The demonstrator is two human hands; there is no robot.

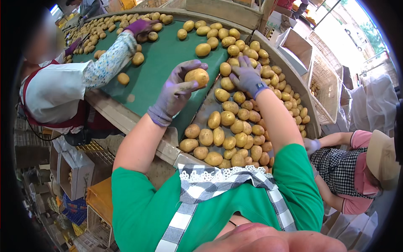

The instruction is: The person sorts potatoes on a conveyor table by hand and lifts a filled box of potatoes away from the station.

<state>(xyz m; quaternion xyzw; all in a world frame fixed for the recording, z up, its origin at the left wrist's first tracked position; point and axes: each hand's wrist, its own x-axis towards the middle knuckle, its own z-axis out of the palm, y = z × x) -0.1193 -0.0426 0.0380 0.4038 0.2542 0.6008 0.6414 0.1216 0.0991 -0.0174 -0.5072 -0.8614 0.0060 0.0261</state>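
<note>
My left hand, in a purple-grey work glove, grips a yellow potato above the green conveyor belt. The potato sits between thumb and fingers. On the right, my gloved right hand reaches over a dense bed of potatoes on a grey chute, fingers spread and resting on several at its upper part. Whether it grips one underneath cannot be told. Loose potatoes lie on the belt just beyond my hands.
At left a co-worker leans over the belt, a purple-gloved hand on potatoes. Another co-worker stands at right by the chute's wooden side board. Beyond it are a plastic crate and an open carton. Cartons stand lower left.
</note>
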